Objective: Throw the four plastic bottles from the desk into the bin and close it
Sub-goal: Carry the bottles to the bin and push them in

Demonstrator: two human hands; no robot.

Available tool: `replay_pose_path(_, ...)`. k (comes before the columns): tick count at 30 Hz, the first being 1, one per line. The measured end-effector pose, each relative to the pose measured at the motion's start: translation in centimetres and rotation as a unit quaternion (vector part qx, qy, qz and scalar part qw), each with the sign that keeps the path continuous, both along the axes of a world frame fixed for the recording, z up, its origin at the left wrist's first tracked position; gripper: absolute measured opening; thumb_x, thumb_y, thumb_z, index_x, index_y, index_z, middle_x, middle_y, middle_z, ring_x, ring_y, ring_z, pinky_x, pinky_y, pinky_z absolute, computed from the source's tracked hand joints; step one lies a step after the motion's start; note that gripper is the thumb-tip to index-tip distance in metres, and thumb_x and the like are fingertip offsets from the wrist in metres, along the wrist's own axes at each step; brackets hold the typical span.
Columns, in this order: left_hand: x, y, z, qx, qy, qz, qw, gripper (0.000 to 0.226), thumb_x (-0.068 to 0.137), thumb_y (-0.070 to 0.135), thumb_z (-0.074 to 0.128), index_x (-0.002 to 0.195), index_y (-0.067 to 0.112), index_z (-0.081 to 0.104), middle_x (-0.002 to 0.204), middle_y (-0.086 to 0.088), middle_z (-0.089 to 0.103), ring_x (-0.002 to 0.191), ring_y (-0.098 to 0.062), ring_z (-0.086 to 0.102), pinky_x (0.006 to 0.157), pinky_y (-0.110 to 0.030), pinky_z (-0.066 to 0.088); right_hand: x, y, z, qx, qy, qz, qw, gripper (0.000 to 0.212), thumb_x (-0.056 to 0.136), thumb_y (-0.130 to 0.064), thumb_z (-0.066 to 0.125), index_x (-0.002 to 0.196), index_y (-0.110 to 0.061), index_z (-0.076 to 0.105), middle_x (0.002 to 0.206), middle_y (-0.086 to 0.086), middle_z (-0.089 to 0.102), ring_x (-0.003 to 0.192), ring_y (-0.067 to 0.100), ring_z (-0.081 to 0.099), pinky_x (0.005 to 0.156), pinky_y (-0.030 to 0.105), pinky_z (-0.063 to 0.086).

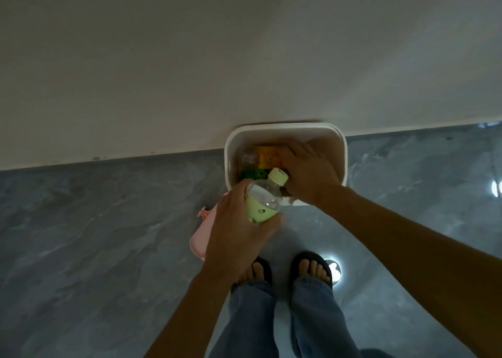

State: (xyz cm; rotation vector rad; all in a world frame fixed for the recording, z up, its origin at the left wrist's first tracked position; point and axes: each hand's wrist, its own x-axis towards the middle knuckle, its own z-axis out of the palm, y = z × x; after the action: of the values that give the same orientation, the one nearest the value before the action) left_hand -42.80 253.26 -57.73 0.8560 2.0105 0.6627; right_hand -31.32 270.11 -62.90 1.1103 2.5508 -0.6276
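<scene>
My left hand point(239, 238) has its grip wrapped around a clear plastic bottle with a pale green label and cap point(264, 198), held over the near rim of the open white plastic bin point(342, 151). My right hand point(308, 171) reaches inside; whether its grip holds anything I cannot tell.

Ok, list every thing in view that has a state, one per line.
white bin: open, lid off, bottles inside
green-label bottle: capped, held tilted over the bin's near rim
left hand: gripping the green-label bottle
right hand: reaching down into the bin; grip unclear
clear bottle: lying inside the bin
pink object: on the floor beside the bin
</scene>
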Motion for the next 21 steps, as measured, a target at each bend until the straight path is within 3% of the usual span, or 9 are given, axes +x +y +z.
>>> replay_pose_path(3, -0.5, 1.3, 1.0, 0.004, -0.001, -0.012, 1.000, 0.073, 0.070, 0.061, 0.079, 0.133, 0.047, 0.044, 0.120, 0.025, 0.059, 0.105, 0.002, 0.061, 0.082, -0.027, 0.056, 3.5, -2.1, 1.8, 0.005, 0.039, -0.018, 0.999, 0.032, 0.099, -0.037, 0.045, 0.122, -0.022, 0.060, 0.121, 0.002, 0.065, 0.110, 0.021, 0.062, 0.088, 0.031, 0.052)
replay_pose_path(5, -1.1, 2.8, 1.3, 0.011, 0.023, -0.038, 0.999, 0.076, 0.071, 0.067, 0.073, 0.135, 0.047, 0.038, 0.122, 0.024, 0.054, 0.102, 0.004, 0.056, 0.078, -0.020, 0.046, 5.6, -3.6, 2.9, 0.013, 0.043, -0.011, 0.999, 0.031, 0.100, -0.039, 0.039, 0.112, -0.024, 0.064, 0.108, -0.002, 0.068, 0.095, 0.017, 0.063, 0.076, 0.022, 0.042)
replay_pose_path(10, -2.2, 7.5, -0.4, -0.040, 0.116, -0.198, 0.973, 0.075, 0.081, 0.054, 0.067, 0.141, 0.022, 0.037, 0.140, -0.006, 0.051, 0.119, -0.026, 0.055, 0.092, -0.042, 0.053, 8.1, -5.1, 3.0, 0.008, 0.064, 0.041, 0.997, 0.034, 0.100, -0.038, 0.042, 0.122, -0.023, 0.062, 0.113, -0.003, 0.067, 0.102, 0.015, 0.060, 0.095, 0.029, 0.047)
replay_pose_path(13, -1.9, 9.5, -2.4, -0.066, 0.169, -0.285, 0.941, 0.078, 0.078, 0.049, 0.071, 0.142, 0.020, 0.039, 0.143, -0.006, 0.050, 0.130, -0.031, 0.049, 0.107, -0.047, 0.044, 8.3, -5.2, 1.6, 0.033, 0.075, 0.071, 0.994, 0.029, 0.099, -0.026, 0.050, 0.125, -0.019, 0.062, 0.115, 0.000, 0.067, 0.102, 0.018, 0.061, 0.097, 0.032, 0.046)
replay_pose_path(16, -1.2, 10.1, -4.4, -0.078, 0.212, -0.333, 0.915, 0.080, 0.080, 0.048, 0.074, 0.147, 0.024, 0.039, 0.145, -0.004, 0.052, 0.133, -0.029, 0.048, 0.112, -0.049, 0.040, 8.6, -5.0, 0.5, 0.044, 0.071, 0.101, 0.991, 0.033, 0.093, -0.020, 0.060, 0.125, -0.017, 0.061, 0.116, 0.001, 0.067, 0.100, 0.018, 0.061, 0.096, 0.032, 0.046)
replay_pose_path(21, -0.7, 10.3, -6.4, -0.084, 0.202, -0.336, 0.916, 0.078, 0.085, 0.045, 0.072, 0.151, 0.028, 0.035, 0.150, -0.005, 0.047, 0.140, -0.032, 0.040, 0.119, -0.056, 0.033, 9.1, -4.2, -0.2, 0.051, 0.093, 0.132, 0.986, 0.039, 0.089, -0.016, 0.062, 0.128, -0.016, 0.062, 0.118, 0.001, 0.067, 0.099, 0.020, 0.062, 0.093, 0.032, 0.046)
